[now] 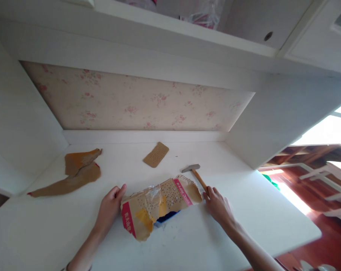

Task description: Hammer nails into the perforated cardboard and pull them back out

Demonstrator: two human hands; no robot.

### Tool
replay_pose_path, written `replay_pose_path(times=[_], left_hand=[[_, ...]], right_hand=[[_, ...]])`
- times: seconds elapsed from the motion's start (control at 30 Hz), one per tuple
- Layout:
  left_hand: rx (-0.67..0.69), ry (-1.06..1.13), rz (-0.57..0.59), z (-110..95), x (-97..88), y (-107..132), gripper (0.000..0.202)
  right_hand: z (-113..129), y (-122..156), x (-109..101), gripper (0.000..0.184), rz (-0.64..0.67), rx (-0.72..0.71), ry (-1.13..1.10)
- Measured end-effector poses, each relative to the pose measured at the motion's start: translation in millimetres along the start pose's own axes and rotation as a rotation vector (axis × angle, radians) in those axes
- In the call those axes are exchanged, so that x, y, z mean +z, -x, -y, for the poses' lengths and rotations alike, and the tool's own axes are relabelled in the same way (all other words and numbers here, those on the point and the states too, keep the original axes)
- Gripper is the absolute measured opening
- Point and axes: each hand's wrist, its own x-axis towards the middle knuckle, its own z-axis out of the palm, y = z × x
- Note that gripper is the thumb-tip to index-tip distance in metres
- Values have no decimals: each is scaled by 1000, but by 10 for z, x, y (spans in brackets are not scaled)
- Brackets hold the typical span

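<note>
A torn cardboard box (pixel 170 195), printed in red and yellow and dotted with small holes, lies on the white desktop. Clear tape crosses its top, and something blue (pixel 167 217) shows beneath its ragged front edge. At the box's left end my left hand (pixel 110 207) is closed, thumb along the edge; its fingertips are partly hidden. My right hand (pixel 218 205) wraps round the wooden handle of a small hammer (pixel 198 176), just beyond the box's right end. The hammer's grey metal head points away from me, close to the desktop.
A perforated cardboard piece (pixel 156 154) lies behind the box. Torn cardboard scraps (pixel 82 171) rest at the left. White side panels (pixel 289 109) flank the desktop (pixel 244 233), and an overhead shelf (pixel 170 34) holds plastic-wrapped items. Right of the desk are a reddish floor and white furniture.
</note>
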Motion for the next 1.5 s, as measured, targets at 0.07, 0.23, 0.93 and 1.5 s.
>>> replay_pose_path(times=[0.07,0.23,0.93,1.5], left_hand=[[8,12,30,16,5,-5,56],[30,67,96,-16,-1,-5,58],[15,101,166,-54,-78,23,61],[-276,722,365,11,-59,102,50]], right_hand=[[24,28,-5,22,-21,11,3],[34,58,-1,20,-73,1,-38],[445,192,-469,34,357,74,-1418],[921,235,-716,22,437,-161,-2091]])
